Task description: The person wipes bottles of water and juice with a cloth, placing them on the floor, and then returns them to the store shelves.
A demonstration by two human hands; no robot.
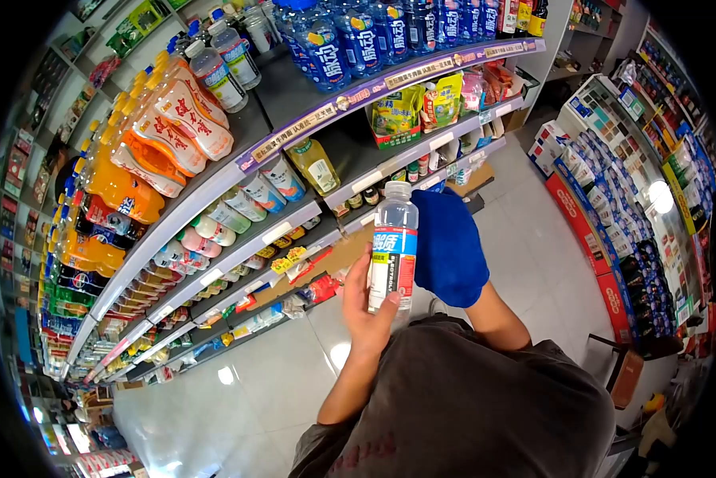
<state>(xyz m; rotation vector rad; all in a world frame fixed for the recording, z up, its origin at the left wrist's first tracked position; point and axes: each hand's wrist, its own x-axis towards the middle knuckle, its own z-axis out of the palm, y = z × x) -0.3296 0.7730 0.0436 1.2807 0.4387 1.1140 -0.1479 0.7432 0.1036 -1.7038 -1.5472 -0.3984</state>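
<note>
A clear plastic drink bottle [395,213] with a white cap and a blue, white and red label stands upright in front of me. My left hand [361,307] is wrapped round its lower part, thumb across the label. Just right of the bottle, a blue cloth [453,251] covers my right hand, so its fingers are hidden. I cannot tell whether the cloth is worn like a mitt or gripped. Its left edge lies against or just behind the bottle. Two similar bottles with white caps [217,76] stand on the top shelf.
Curved store shelving [215,191] runs along the left and front, packed with orange drinks [123,187] and blue-labelled bottles [326,56]. Snack packets [442,99] and a yellowish bottle [313,166] sit lower. To the right are a glass display counter [613,119] and a stool [625,374].
</note>
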